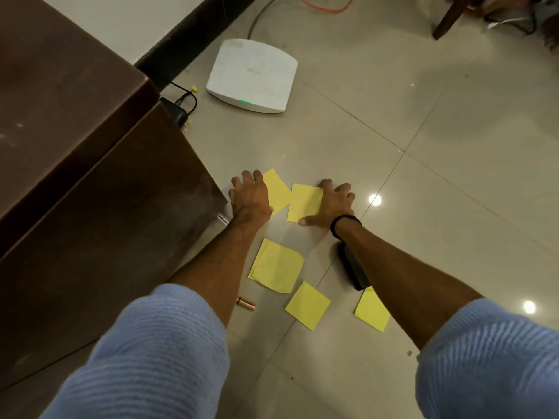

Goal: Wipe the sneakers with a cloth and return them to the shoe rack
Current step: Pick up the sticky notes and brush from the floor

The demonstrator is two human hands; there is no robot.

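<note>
Pale glossy floor tiles (pixel 423 207) are spread across the frame, and the left side is filled by a dark brown cabinet (pixel 75 161). At centre, the left hand (pixel 249 196) is laid flat, fingers spread and relaxed, on the edge of a yellow paper square (pixel 276 189); nothing is gripped. Just to its right, the right hand (pixel 331 204) is pressed open on a second yellow square (pixel 304 202), thumb stretched along its lower edge, and a black wristband (pixel 344 225) is worn on that wrist. The two squares are met at a corner. Lower down, a small stack of yellow sheets (pixel 276 266) is seen, then a single sheet (pixel 307 305), then another yellow sheet (pixel 372 311) partly covered by the right forearm. A black object (pixel 352 270) is half hidden under that forearm. A copper-coloured cylinder (pixel 246 304) is lying beside the left forearm. At upper centre a white box (pixel 252 75) with a green light is set on the floor. Where the sneakers and cloth are cannot be told from this view
</note>
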